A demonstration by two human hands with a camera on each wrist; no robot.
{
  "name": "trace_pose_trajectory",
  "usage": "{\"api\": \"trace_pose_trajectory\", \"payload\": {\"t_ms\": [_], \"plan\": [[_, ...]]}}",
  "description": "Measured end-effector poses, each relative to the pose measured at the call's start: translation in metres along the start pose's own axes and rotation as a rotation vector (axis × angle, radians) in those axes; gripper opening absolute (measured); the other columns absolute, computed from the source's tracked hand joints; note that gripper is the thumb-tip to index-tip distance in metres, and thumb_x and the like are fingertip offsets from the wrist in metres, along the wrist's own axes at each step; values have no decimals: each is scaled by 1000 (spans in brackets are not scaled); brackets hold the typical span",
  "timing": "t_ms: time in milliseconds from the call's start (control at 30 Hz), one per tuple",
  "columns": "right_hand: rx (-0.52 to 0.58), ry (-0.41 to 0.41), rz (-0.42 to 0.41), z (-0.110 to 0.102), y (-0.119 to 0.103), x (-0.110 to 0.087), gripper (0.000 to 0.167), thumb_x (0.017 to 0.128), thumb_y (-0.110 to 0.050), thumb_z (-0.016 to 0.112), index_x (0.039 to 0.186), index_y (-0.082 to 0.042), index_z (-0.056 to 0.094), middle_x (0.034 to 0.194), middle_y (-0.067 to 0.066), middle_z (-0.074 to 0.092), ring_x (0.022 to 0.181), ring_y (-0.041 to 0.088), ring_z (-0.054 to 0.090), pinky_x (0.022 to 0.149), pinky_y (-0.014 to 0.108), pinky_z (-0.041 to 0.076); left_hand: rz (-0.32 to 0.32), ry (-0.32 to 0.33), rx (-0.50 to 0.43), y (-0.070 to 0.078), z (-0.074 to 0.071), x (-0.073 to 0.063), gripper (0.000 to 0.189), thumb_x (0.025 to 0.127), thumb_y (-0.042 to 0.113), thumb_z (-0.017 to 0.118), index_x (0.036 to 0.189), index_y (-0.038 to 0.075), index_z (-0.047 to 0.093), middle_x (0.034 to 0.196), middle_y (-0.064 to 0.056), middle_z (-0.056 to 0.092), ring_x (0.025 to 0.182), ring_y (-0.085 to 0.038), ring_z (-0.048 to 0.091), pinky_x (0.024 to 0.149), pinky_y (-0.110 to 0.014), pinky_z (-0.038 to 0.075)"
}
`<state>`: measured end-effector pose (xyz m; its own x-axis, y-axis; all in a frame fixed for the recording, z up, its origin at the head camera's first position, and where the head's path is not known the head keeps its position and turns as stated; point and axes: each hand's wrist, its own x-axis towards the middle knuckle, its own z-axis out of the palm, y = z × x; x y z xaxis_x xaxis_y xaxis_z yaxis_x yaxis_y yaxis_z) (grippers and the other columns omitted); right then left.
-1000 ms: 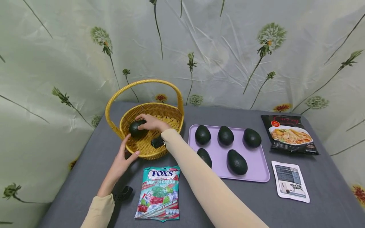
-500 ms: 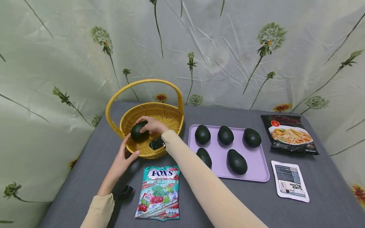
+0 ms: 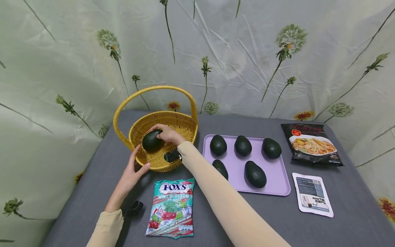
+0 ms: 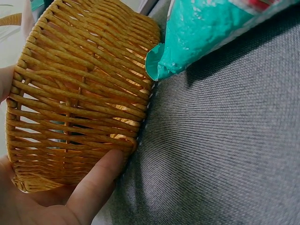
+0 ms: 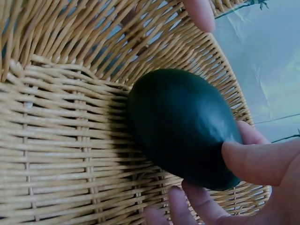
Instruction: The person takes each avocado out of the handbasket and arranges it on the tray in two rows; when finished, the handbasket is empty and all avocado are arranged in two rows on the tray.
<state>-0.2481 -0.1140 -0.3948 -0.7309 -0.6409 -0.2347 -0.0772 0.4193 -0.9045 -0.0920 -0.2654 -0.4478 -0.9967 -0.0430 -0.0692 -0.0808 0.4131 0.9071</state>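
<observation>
In the head view, a yellow wicker basket (image 3: 185, 132) with a tall arched handle stands at the left of the table. My right hand (image 3: 168, 133) reaches inside it and holds a dark green avocado (image 3: 151, 141) near the basket's left side. The right wrist view shows the thumb on top of the avocado (image 5: 180, 124) and fingers beneath its narrower end, close above the woven bottom. My left hand (image 3: 131, 176) grips the front left of the basket. In the left wrist view, its thumb presses the outer weave (image 4: 79, 93), with other fingers partly hidden at the rim.
A lilac tray (image 3: 236, 178) with several avocados lies right of the basket, partly behind my right sleeve. A Fox's candy bag (image 3: 172, 209) lies in front of the basket. A black noodle packet (image 3: 313, 145) and a white packet (image 3: 313, 195) lie at the right.
My right hand has shifted the avocado slightly right and toward me in the basket, and turned it a little. My left hand stays on the basket.
</observation>
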Motion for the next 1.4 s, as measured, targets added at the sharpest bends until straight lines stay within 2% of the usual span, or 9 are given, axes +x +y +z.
{"api": "trace_pose_trajectory", "payload": {"t_ms": [100, 200, 267, 367, 533, 833, 1067, 1267, 1400], "plan": [[-42, 13, 0, 1, 0, 0, 33, 100, -5, 49, 131, -13, 57, 122, 14, 54, 51, 13, 28, 58, 31, 32, -3, 4, 4, 2, 0, -1, 80, 97, 23, 57, 155, 23, 2, 157, -18, 1, 135, -51, 18, 98, -70, 20], [-15, -4, 8, 3, 1, -1, 34, 99, -7, 51, 133, -13, 56, 118, 14, 54, 59, 16, 45, 65, 35, 44, -12, 0, -1, 3, -1, -1, 80, 98, 22, 57, 155, 22, 1, 157, -19, 1, 134, -50, 20, 99, -69, 20], [35, -37, 4, 4, 3, -1, 38, 99, -5, 52, 136, -11, 52, 120, 17, 52, 74, 23, 55, 75, 43, 48, -22, -7, -4, 3, -1, -1, 80, 98, 20, 56, 155, 20, 1, 156, -21, 1, 133, -51, 21, 98, -69, 21], [95, -97, -7, 6, 4, 0, 45, 97, -1, 53, 141, -11, 47, 135, 16, 43, 101, 33, 54, 84, 50, 48, -29, -16, -4, 5, -2, -1, 81, 98, 19, 56, 155, 20, -1, 156, -22, -2, 133, -52, 22, 97, -70, 22], [114, -147, -21, 10, 2, 2, 49, 95, 2, 53, 142, -11, 46, 139, 15, 40, 101, 25, 50, 81, 48, 48, -18, -12, -6, 5, -1, -2, 80, 98, 23, 55, 155, 25, 0, 157, -18, -3, 133, -52, 22, 98, -69, 23], [45, -104, -30, 9, -1, 1, 39, 97, -3, 53, 136, -12, 53, 134, 14, 46, 92, 25, 51, 73, 43, 44, -6, -6, -11, 0, 1, 0, 79, 98, 24, 56, 155, 25, 2, 157, -18, -2, 134, -51, 19, 98, -70, 21], [21, -146, -86, -16, -2, -8, 35, 103, -8, 43, 137, -11, 49, 140, 13, 41, 116, 29, 50, 89, 44, 47, -4, -2, -12, 0, 0, 0, 79, 98, 23, 56, 155, 23, 2, 157, -17, -1, 134, -52, 19, 98, -70, 21], [76, -171, -114, -49, 2, -30, 33, 105, -13, 35, 137, -12, 46, 142, 11, 37, 117, 32, 50, 90, 55, 44, 7, 0, -8, 2, 0, 0, 80, 97, 22, 57, 155, 23, 2, 157, -19, -1, 134, -52, 20, 98, -70, 21], [74, -188, -155, -71, 9, -51, 34, 105, -21, 39, 137, -12, 42, 139, 10, 36, 110, 29, 51, 89, 57, 43, -4, -3, -12, 2, 0, -1, 80, 97, 23, 58, 155, 26, 2, 157, -18, -1, 133, -52, 21, 97, -69, 23]]}}
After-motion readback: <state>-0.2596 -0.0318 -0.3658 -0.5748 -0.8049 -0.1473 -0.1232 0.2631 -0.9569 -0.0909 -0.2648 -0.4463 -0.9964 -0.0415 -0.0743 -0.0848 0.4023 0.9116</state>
